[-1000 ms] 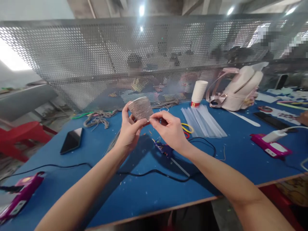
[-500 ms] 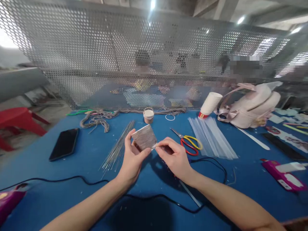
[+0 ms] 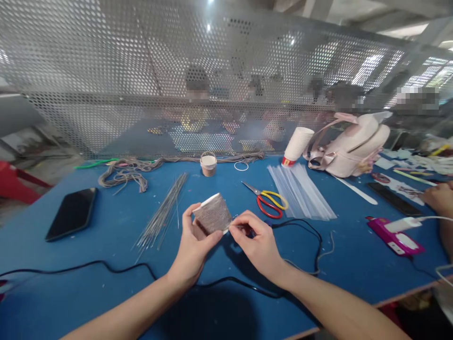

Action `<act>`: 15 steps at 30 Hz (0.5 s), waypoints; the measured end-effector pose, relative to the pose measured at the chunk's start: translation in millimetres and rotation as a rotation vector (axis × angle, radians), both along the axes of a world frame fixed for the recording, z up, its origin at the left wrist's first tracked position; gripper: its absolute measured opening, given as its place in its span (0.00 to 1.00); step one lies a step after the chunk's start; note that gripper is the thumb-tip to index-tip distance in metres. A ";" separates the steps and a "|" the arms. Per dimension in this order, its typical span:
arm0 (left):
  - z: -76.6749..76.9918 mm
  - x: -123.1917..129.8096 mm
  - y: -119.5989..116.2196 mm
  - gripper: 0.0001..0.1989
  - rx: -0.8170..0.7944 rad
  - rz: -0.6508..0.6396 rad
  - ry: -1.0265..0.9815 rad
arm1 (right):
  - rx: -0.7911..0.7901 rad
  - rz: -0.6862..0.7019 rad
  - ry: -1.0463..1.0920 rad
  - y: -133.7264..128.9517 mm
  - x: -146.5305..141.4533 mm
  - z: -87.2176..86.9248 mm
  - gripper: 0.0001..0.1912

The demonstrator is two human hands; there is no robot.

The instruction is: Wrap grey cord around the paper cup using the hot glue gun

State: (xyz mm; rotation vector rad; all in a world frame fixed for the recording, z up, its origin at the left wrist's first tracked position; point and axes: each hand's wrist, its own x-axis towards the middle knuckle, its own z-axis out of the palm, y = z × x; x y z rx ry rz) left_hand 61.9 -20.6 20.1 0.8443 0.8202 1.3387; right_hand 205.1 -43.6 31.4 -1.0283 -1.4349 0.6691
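Observation:
My left hand grips a flat, squarish card wound with grey-brown yarn, its thumb along the lower edge and fingers behind. White edges show at the card's top and lower right corner. My right hand is closed in a pinch at that lower right corner, touching it. What lies between its fingertips is too small to make out. A thin grey strand runs on the table from behind my right wrist. Scissors with red and yellow handles lie beyond my right hand.
Left lie thin wires, a black phone and grey cord. A small tub stands behind. Right are clear plastic strips, paper cups, a backpack, a purple power strip and another person's hand.
The view has turned right, so the table things sit further left. More of the grey strand shows at the right, and another person's hand has come into view. Both my hands keep their hold.

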 end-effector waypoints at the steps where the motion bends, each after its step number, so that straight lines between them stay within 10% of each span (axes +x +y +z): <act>1: -0.7 0.7 -0.3 0.37 0.004 0.000 0.004 | -0.004 -0.006 0.000 0.2 0.3 -0.5 0.05; 15: -5.6 1.0 3.6 0.38 0.007 -0.025 0.023 | -0.284 -0.003 0.092 4.7 1.9 -1.9 0.07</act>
